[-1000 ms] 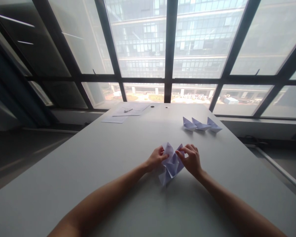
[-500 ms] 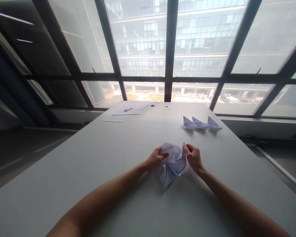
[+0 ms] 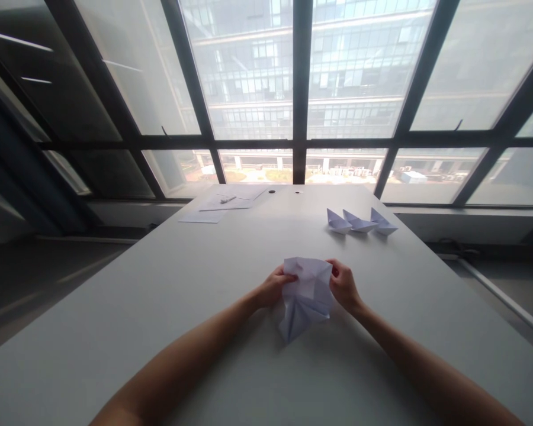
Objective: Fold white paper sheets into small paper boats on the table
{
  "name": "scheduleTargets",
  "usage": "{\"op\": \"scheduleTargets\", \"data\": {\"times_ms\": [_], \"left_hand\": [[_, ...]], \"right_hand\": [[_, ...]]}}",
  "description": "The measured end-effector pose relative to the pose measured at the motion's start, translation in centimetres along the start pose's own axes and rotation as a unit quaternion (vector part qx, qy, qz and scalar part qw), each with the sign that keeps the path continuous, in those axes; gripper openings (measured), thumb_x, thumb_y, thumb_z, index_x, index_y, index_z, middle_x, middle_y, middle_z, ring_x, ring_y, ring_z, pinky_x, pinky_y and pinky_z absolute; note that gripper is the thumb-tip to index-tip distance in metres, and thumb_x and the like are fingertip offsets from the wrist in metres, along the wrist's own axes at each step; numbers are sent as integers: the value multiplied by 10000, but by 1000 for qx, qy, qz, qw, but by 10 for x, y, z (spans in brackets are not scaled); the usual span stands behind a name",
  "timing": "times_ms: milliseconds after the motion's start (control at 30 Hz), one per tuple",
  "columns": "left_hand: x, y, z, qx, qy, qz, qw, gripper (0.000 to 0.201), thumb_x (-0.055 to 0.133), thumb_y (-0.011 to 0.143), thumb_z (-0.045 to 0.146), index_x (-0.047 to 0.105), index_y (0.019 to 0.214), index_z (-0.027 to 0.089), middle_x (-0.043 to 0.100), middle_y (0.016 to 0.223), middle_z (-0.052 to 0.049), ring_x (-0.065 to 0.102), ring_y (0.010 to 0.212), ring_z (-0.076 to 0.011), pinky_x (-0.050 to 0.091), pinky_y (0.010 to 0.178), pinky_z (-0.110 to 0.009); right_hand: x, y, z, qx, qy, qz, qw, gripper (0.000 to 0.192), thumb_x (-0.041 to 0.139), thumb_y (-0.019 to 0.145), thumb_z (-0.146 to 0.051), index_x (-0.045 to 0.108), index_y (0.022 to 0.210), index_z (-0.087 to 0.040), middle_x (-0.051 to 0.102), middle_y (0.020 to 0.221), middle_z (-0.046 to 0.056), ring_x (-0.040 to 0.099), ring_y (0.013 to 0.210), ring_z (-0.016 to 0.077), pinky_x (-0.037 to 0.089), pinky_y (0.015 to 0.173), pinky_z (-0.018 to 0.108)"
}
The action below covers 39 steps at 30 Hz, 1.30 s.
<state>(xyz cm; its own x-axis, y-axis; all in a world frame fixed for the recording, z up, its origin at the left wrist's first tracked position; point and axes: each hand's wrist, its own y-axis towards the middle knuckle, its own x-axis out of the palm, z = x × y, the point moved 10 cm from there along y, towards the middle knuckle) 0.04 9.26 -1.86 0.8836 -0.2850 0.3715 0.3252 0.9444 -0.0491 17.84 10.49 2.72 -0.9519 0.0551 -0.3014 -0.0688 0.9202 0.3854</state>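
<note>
The left hand point(image 3: 273, 288) is pinching the upper left corner of a partly folded white paper point(image 3: 305, 296), its fingers curled in tightly with the thumb and fingertips closed on the sheet's edge. The right hand point(image 3: 344, 286) is doing the same at the upper right corner, fingers bent and clamped on the paper. The two hands are sitting apart, with the spread upper part of the paper stretched between them.

The paper is being held just above the worktop point(image 3: 160, 307), roughly at its middle and closer to the near edge than to the far one. Its wide, opened end is facing the far edge, while the narrow, creased end is tapering to a point aimed at the near edge and slightly leftward. The long axis is therefore running from far to near, tilted a little to the left.

Three small folded paper boats point(image 3: 359, 222) are standing in a row near the far right corner. Flat sheets point(image 3: 228, 202) are lying toward the far left corner.
</note>
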Motion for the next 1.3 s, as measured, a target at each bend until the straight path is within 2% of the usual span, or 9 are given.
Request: {"op": "scheduleTargets", "data": {"times_ms": [133,367,567,667,767,900,1000,1100,1300], "left_hand": [[3,0,-1,-7,14,-11,1000,346,768,674,201,700,1010,152,727,941,-74,674,819,-242,501,721,-303],[-15,7,23,49,31,95,994,420,769,702,272,651,1082,137,731,977,-103,689,831,-241,543,734,-330],[-40,15,36,71,88,129,985,498,782,720,347,581,1118,128,712,978,-115,688,828,-242,556,706,-336],[-56,15,45,99,173,158,967,529,768,738,325,547,1180,137,696,1026,-106,679,868,-228,548,752,-326],[-65,12,52,120,263,186,939,701,752,744,266,442,1363,156,676,1103,-109,666,941,-229,527,834,-343],[-62,-2,70,211,312,231,897,873,761,708,193,356,1479,255,582,1336,-95,586,1176,-255,414,1037,-381],[-48,-4,74,234,363,208,877,607,698,754,180,549,1337,267,622,1287,-60,564,1207,-270,373,1086,-407],[-39,-3,73,226,422,191,857,379,662,786,202,660,1166,194,663,1173,-86,582,1162,-289,381,1087,-434],[-25,-5,72,239,459,143,843,794,727,749,236,413,1473,145,441,1471,-147,391,1386,-315,257,1189,-443]], "right_hand": [[4,2,10,50,51,-22,997,228,534,797,-359,640,732,-169,636,652,28,551,627,176,422,558,258],[-34,8,56,185,146,93,967,242,529,818,-434,543,765,-198,614,710,25,596,633,170,508,541,262],[-60,18,79,195,50,128,971,298,494,841,-470,563,821,-181,570,578,-2,528,464,152,413,414,249],[-57,22,80,189,37,86,977,279,527,826,-446,579,849,-173,532,482,-26,518,397,163,388,384,253],[-53,24,76,182,28,56,981,299,540,827,-429,592,931,-153,532,452,-34,539,375,172,392,380,250],[-47,20,62,166,14,48,985,565,571,837,-483,482,1272,-134,627,557,-25,615,430,192,461,421,262],[-31,13,46,147,-11,4,989,785,636,810,-496,320,1450,-168,654,591,-37,639,446,202,491,443,274],[-13,4,40,180,13,-53,982,847,688,774,-422,300,1482,-166,653,575,-28,635,445,208,479,414,269],[-5,-11,43,296,93,-113,944,829,702,722,-235,341,1465,-162,708,648,37,707,587,240,511,476,268]]}}
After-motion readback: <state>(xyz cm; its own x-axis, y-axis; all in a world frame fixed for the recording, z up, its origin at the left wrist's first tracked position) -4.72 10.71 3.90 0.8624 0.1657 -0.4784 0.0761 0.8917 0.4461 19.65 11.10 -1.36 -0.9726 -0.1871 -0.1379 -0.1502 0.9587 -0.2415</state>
